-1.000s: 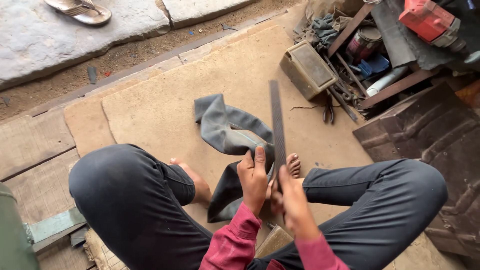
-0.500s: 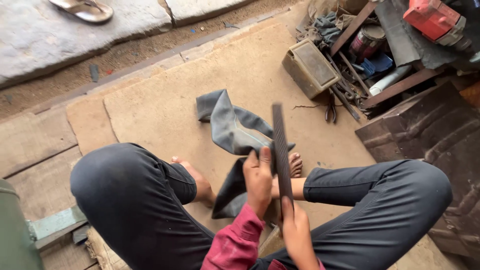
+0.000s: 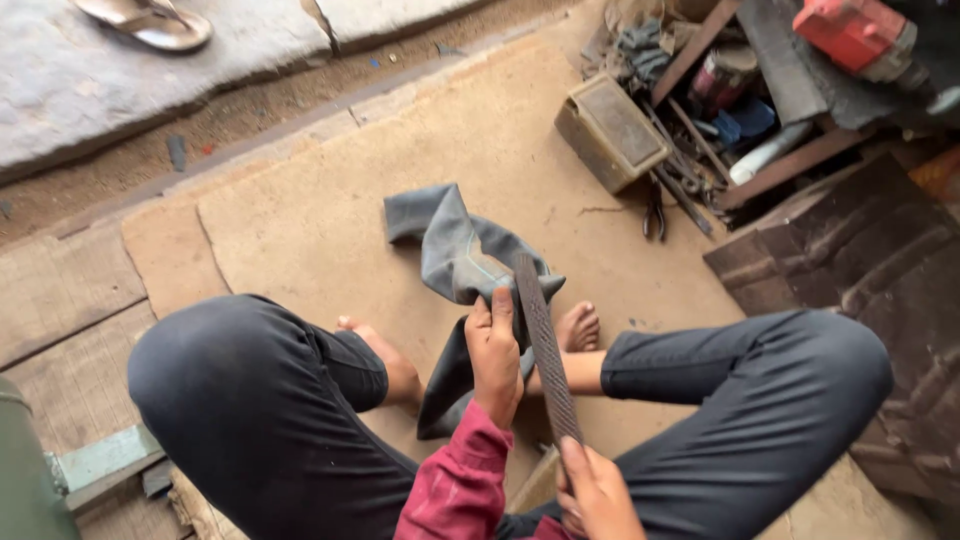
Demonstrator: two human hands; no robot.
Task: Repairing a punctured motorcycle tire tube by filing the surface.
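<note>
I have drawn the file [image 3: 545, 345] back toward me. My right hand [image 3: 598, 492] grips its near end; my left hand [image 3: 495, 352] clamps the rubber tube [image 3: 455, 262].

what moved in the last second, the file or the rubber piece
The file moved: the right hand drew it back toward the body, so its tip, which reached well past the grey rubber piece, now lies over it. The right hand slid back with the handle. The left hand kept its grip, pinning the rubber. The rubber, crossed legs, metal box and sandal stayed put.
</note>
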